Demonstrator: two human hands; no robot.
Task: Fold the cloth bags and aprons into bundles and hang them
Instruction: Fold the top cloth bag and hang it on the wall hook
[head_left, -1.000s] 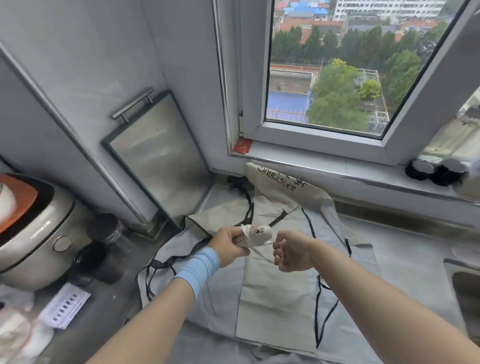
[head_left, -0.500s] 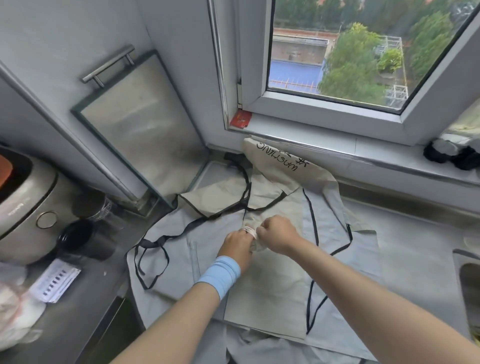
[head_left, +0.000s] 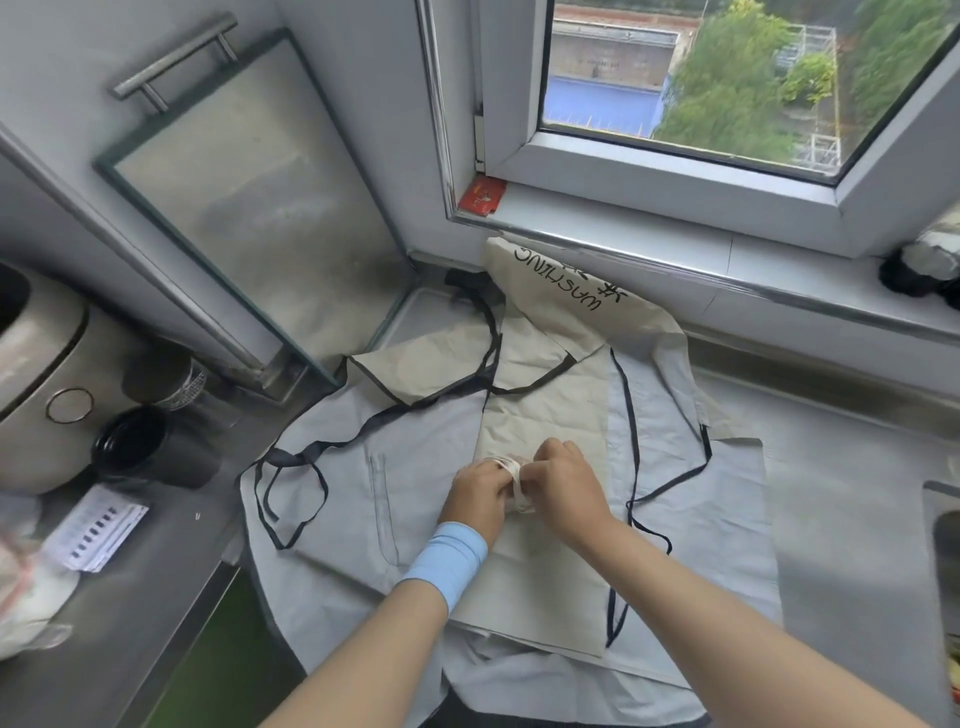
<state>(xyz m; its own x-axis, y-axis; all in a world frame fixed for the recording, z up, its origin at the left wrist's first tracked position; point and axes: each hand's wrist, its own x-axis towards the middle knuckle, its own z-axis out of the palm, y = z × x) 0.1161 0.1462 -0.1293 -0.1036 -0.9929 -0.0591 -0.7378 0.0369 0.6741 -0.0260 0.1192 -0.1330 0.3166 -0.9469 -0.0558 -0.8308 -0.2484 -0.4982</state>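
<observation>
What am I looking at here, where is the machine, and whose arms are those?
There is no machine. A person wears a camera on the head, so this one picture looks down along their own bare arms. The left hand, with a blue wristband, and the right hand both grip a white strap wound between them. Under them, on a steel counter, a folded beige cloth lies on a grey apron with dark ties. A rice cooker and a black cup stand at the left, and a window is ahead.
</observation>
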